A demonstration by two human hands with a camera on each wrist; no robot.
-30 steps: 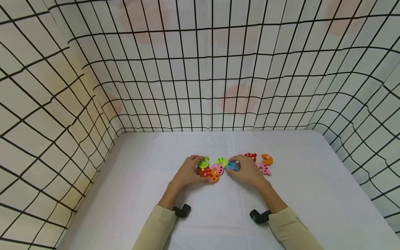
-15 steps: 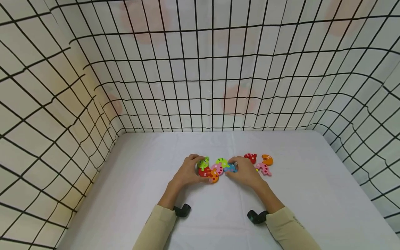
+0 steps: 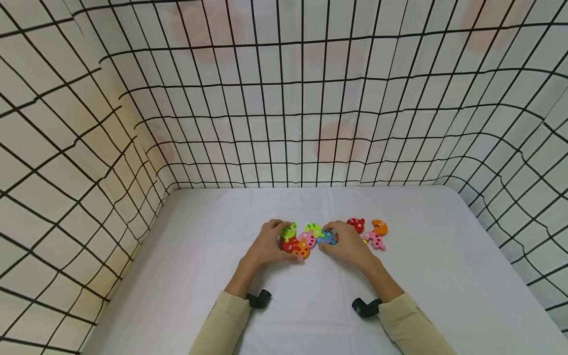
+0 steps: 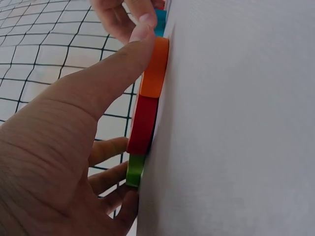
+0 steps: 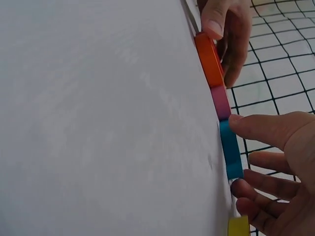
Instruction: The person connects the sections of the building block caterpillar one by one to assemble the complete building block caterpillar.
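Curling round a flat blue puzzle piece (image 3: 326,237), apparently painted wood, the right grip (image 3: 352,242) pinches it with the thumb at its near edge, a hold that would suit nudging it snugly against the lime-green striped piece (image 3: 313,230) beside it. The left grip (image 3: 268,242) clasps the row's other end, thumb against the orange spotted piece (image 3: 301,250), fingers about the green animal-face piece (image 3: 288,230) and the red striped piece (image 3: 290,245), probably to keep the chain from sliding under a push. Between the grips, a pink spotted piece (image 3: 307,238) links orange to lime. All lie flat on the white-covered table (image 3: 301,305).

Past the right grip, apart from the row, sit a loose red striped piece (image 3: 356,225), an orange crescent piece (image 3: 379,227) and a loose pink spotted piece (image 3: 375,240), seemingly set aside within easy reach.

Printed white numerals read "2" on the chain's red, "3" on its orange, apparently "8" on the loose red and "10" on the crescent; the other markings are too small to read surely.
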